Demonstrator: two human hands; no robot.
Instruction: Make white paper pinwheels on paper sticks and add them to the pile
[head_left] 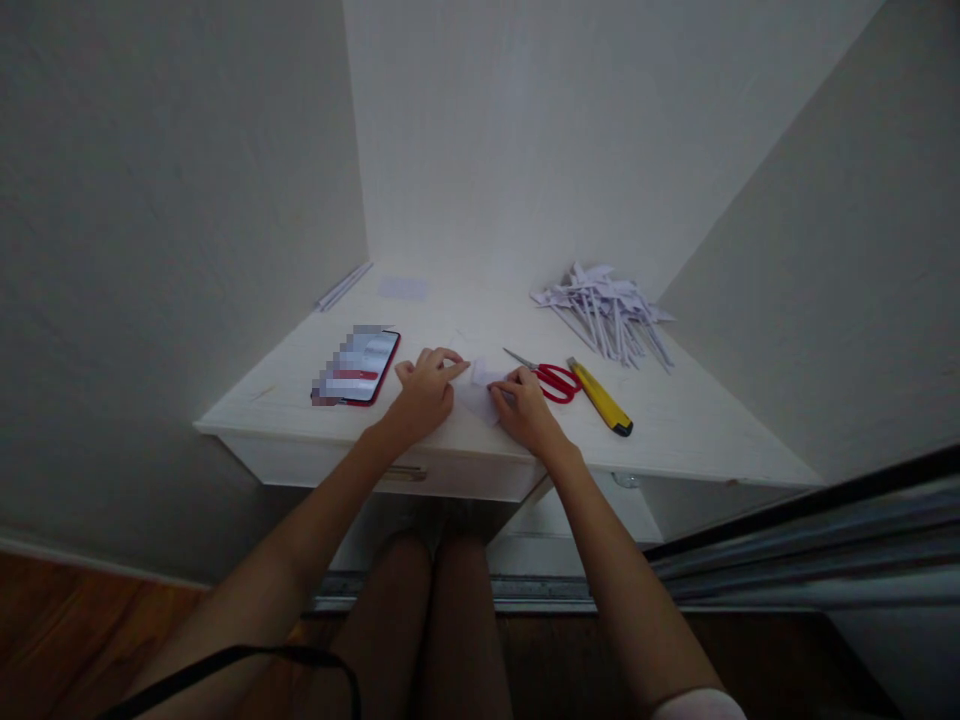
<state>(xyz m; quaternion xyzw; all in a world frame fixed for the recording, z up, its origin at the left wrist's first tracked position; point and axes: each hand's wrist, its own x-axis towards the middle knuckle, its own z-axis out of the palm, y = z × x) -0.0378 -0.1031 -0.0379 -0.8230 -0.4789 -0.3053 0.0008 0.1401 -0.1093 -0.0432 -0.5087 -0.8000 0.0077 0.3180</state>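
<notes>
Quietly, two bare hands are meeting over a small white paper [466,402] at the front of a white desk [705,425]. The left hand [429,385] is touching its left side with the fingertips; the right hand [526,410] is bending over its right side and covering more of it. Whether either hand is pinching or merely pressing, one cannot tell. The paper is lying between them, to the left hand's right, its long axis hard to judge beneath the fingers. It is looking thin, plain and pale, with what seems a folded flap along its far part. Just right, red-handled scissors [559,382] and a yellow cutter [602,400] are lying together; a phone [367,365] is resting on the left, while a heap of folded paper pieces [607,308] is spreading at the far right.
</notes>
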